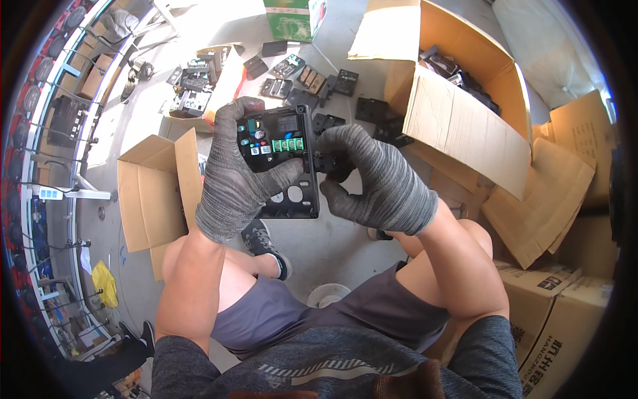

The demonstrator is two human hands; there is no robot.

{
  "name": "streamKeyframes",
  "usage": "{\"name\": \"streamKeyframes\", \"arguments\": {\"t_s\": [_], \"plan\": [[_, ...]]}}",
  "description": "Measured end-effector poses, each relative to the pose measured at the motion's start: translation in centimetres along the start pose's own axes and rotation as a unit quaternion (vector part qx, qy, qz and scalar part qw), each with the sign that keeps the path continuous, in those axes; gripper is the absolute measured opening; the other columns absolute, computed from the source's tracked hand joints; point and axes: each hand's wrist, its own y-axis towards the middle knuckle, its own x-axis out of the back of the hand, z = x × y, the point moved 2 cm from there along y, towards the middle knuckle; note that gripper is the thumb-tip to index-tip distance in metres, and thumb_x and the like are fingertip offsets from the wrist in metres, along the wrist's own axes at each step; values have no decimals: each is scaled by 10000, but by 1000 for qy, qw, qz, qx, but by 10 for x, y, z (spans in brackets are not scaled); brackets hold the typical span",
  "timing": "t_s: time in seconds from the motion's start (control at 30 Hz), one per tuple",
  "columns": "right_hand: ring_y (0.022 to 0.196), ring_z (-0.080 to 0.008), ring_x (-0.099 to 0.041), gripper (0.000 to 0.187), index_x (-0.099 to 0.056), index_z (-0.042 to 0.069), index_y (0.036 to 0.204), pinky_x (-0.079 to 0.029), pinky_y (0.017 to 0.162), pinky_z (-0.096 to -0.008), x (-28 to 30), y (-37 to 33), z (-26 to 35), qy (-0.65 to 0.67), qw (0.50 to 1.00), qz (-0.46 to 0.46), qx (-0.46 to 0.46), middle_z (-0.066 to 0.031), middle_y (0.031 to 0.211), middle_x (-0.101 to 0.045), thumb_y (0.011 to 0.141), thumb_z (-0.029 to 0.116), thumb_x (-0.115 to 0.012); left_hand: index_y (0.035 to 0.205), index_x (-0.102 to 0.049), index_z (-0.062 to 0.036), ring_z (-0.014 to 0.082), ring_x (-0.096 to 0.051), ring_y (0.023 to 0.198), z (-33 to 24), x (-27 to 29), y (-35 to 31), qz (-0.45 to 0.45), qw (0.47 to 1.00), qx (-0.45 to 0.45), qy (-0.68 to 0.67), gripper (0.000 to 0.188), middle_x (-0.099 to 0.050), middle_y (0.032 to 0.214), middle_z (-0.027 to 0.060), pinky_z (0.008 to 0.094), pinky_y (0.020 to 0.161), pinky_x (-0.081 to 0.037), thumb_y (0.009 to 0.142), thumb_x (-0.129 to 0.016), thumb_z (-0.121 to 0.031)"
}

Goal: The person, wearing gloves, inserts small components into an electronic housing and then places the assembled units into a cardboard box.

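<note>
Black casing [307,196] partly covered by my left fingers [282,176], dark piece [325,163] half-hidden by my right fingers [349,139], carton [578,326] cropped lower right

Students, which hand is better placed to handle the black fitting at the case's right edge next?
Probably the right hand: it is right at the black fitting, while the left hand is occupied gripping the open case.

Marled in light and dark grey on the left glove [238,169] and the right glove [385,178]. Plain black on the case [310,130] and the round part [341,165], bright green on the terminal strip [288,145]. Tan on the open carton [462,120], green on the smaller box [289,23]. Purplish grey on the shorts [262,316]; flecked charcoal on the shirt [319,372], with pale slanting stripes.
</note>
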Motion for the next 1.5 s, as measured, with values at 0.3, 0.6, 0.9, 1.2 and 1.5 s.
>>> {"name": "streamKeyframes", "arguments": {"t_s": [0.3, 0.6, 0.9, 1.2, 1.5], "plan": [[678, -435, -651, 271, -640, 31, 1017, -523, 594, -468, -3, 0, -1, -14, 977, 61, -204, -238, 710, -629, 973, 299, -641, 1371, -362, -86, 197, -643, 1052, 8, 2, -3, 36, 997, -46, 44, 903, -575, 1201, 128, 340, 901, -585, 683, -942, -160], [701, -275, -698, 353, -575, 45, 1128, -564, 637, -373, 0, -3, -2, -3, 999, 20, -47, -142, 820, -676, 863, 186, -761, 1348, -361, -65, 209, -619, 1102, 1, 3, 0, 5, 997, -58, 51, 923, -532, 1229, 141, 334, 929, -575, 663, -963, -206], [675, -254, -701, 254, -635, 10, 972, -543, 591, -373, 0, 2, 5, 147, 894, 138, -400, -176, 779, -666, 994, 261, -600, 1363, -354, -57, 210, -614, 1106, 6, 8, -2, 5, 995, -59, 80, 967, -507, 1236, 141, 336, 935, -570, 642, -975, -228], [641, -165, -640, 212, -639, 15, 1015, -560, 638, -298, -2, 1, 3, -80, 997, -1, -7, -57, 710, -621, 834, 78, -731, 1365, -352, -58, 213, -616, 1106, 1, 7, -2, 10, 992, -78, 96, 976, -508, 1249, 148, 342, 932, -571, 634, -977, -225], [593, -201, -636, 254, -613, 10, 1035, -526, 564, -340, 1, -2, 7, 65, 983, 31, -170, -110, 673, -620, 975, 253, -655, 1360, -356, -57, 205, -618, 1098, 3, 8, -2, 5, 992, -67, 103, 967, -514, 1238, 139, 339, 931, -573, 636, -976, -220]]}}
